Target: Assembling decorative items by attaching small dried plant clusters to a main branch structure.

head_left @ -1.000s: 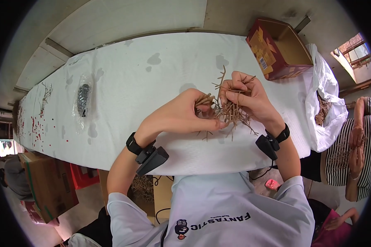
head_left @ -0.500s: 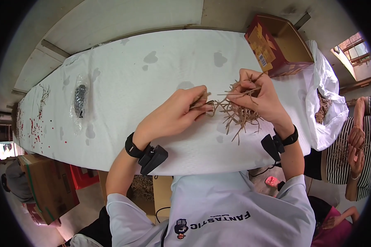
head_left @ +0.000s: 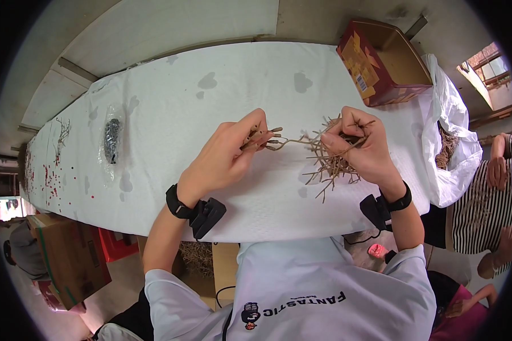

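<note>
Both of my hands are raised over the middle of the white-covered table (head_left: 193, 125). My right hand (head_left: 372, 156) is closed on a tangled bundle of thin brown dried twigs (head_left: 334, 165), whose loose ends spread below the fingers. My left hand (head_left: 213, 159) grips several short twig pieces (head_left: 257, 136) between thumb and fingers, their ends poking out toward the right. A single curved twig (head_left: 294, 141) spans the gap from the left fingertips to the bundle. Whether it is still joined to the bundle I cannot tell.
A dark red and gold open box (head_left: 375, 79) stands at the far right, beside a white plastic bag (head_left: 458, 170) holding brown twigs. At left lie a plastic-wrapped dark object (head_left: 112, 141) and scattered red bits (head_left: 52, 184). A person in a striped top (head_left: 478, 221) is at right.
My left hand has drawn away to the left, widening the gap between my hands, and one twig now stretches across it. My right hand has shifted slightly nearer to me.
</note>
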A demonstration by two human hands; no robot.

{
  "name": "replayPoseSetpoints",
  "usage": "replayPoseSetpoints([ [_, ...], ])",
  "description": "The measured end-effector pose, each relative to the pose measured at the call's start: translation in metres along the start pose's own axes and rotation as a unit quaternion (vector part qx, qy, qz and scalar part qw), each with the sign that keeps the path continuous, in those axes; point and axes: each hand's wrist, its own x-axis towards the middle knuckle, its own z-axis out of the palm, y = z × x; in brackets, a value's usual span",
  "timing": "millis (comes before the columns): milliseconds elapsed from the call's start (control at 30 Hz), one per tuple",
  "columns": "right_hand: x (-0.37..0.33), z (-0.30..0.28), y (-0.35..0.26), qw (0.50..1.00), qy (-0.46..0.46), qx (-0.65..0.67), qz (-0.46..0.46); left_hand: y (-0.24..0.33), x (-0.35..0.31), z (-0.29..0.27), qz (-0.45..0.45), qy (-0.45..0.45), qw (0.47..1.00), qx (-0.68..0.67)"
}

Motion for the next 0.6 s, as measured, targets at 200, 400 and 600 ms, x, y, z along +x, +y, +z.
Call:
replayPoseSetpoints([
  [200, -0.016, -0.040, 0.001, 0.989, 0.070, -0.023, -0.127, -0.058, -0.026, -0.063, -0.018, 0.313, 0.949, -0.019],
  [400, -0.004, -0.047, 0.015, 0.988, 0.054, 0.127, -0.067, -0.039, -0.017, -0.060, -0.088, 0.251, 0.949, -0.168],
  [600, 0.008, -0.023, 0.011, 0.983, 0.022, 0.170, -0.061, -0.002, 0.008, -0.023, -0.166, 0.161, 0.956, -0.181],
])
